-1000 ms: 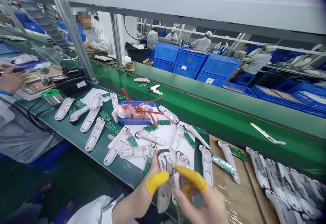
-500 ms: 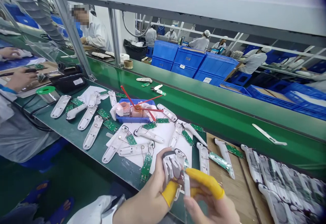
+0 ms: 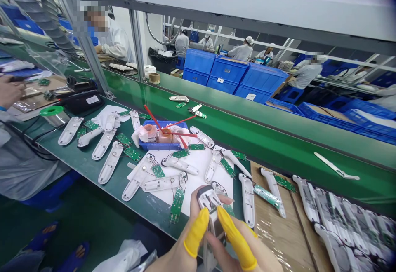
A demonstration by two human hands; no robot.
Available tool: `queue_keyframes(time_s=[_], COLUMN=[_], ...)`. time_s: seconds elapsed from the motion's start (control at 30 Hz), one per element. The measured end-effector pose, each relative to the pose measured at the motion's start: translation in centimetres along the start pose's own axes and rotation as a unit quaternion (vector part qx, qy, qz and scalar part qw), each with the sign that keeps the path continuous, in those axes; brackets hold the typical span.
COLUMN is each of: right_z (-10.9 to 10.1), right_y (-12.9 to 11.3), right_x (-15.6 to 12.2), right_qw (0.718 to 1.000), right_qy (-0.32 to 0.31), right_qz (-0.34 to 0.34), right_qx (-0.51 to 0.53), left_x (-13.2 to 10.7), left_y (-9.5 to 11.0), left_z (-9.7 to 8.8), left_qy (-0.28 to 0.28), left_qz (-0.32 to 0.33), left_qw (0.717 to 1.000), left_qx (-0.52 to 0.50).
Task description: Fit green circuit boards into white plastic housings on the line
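Both my hands hold one white plastic handle shell [image 3: 210,206] at the bottom middle, over the bench's near edge. My left hand [image 3: 185,247] grips it from the left, its thumb in a yellow finger cot. My right hand [image 3: 241,247] pinches it from the right with a yellow-cotted finger laid along the shell. Dark wires and parts show inside the shell's upper end. Just beyond lie a white sheet [image 3: 198,169] with several more shells and small green circuit boards [image 3: 177,204].
A blue tray [image 3: 161,138] with copper coils and red sticks stands mid-bench. Shells are packed on cardboard [image 3: 287,239] at the right. A green conveyor belt [image 3: 262,136] runs behind. A co-worker's hand [image 3: 8,92] works at far left; blue crates [image 3: 232,76] and other workers lie beyond.
My hands drew the shell lower and closer, turning it more upright. My left thumb shifted up along its side. Parts on the conveyor drifted right.
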State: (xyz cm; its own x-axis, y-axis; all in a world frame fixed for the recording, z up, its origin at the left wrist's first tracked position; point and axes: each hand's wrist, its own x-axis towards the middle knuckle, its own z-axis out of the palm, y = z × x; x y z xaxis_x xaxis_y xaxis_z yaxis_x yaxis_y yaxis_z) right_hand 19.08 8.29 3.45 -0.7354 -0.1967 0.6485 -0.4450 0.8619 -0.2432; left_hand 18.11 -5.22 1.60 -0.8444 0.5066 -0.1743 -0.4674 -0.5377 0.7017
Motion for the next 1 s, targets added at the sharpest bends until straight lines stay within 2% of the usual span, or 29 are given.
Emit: queue_keyframes(time_s=[0.1, 0.17, 0.33, 0.43, 0.5, 0.7, 0.83, 0.93, 1.0], right_z=[0.3, 0.1, -1.5, -2.0, -2.0, -1.6, -1.6, -1.3, -1.2], right_y=[0.7, 1.4, 2.6, 2.9, 3.0, 3.2, 2.8, 2.2, 2.0], right_x=[-0.4, -0.5, 1.3, 2.5, 2.8, 2.3, 2.5, 2.8, 2.6], right_qw=[0.999, 0.999, 0.987, 0.984, 0.983, 0.985, 0.987, 0.989, 0.994], right_qy=[-0.02, -0.026, -0.133, -0.095, -0.079, -0.081, -0.06, -0.041, -0.036], right_qz=[0.01, -0.006, -0.084, -0.151, -0.164, -0.148, -0.152, -0.139, -0.107], right_qx=[0.024, 0.047, 0.046, 0.013, 0.012, 0.025, 0.003, -0.012, 0.014], left_x=[0.1, 0.5, 2.0, 2.3, 2.3, 2.3, 2.1, 1.9, 2.0], left_y=[-0.1, 0.3, 2.0, 2.5, 2.7, 2.9, 2.5, 2.2, 2.2], left_z=[0.3, 0.6, 1.9, 2.7, 2.9, 3.4, 3.2, 2.8, 2.8], left_qy=[0.066, 0.085, 0.037, 0.051, 0.071, 0.092, 0.106, 0.123, 0.12], left_qz=[-0.026, -0.035, -0.084, -0.113, -0.124, -0.139, -0.121, -0.111, -0.104], left_qw=[0.997, 0.996, 0.987, 0.982, 0.98, 0.979, 0.982, 0.986, 0.987], left_qx=[0.022, 0.012, -0.134, -0.143, -0.14, -0.12, -0.098, -0.034, 0.01])
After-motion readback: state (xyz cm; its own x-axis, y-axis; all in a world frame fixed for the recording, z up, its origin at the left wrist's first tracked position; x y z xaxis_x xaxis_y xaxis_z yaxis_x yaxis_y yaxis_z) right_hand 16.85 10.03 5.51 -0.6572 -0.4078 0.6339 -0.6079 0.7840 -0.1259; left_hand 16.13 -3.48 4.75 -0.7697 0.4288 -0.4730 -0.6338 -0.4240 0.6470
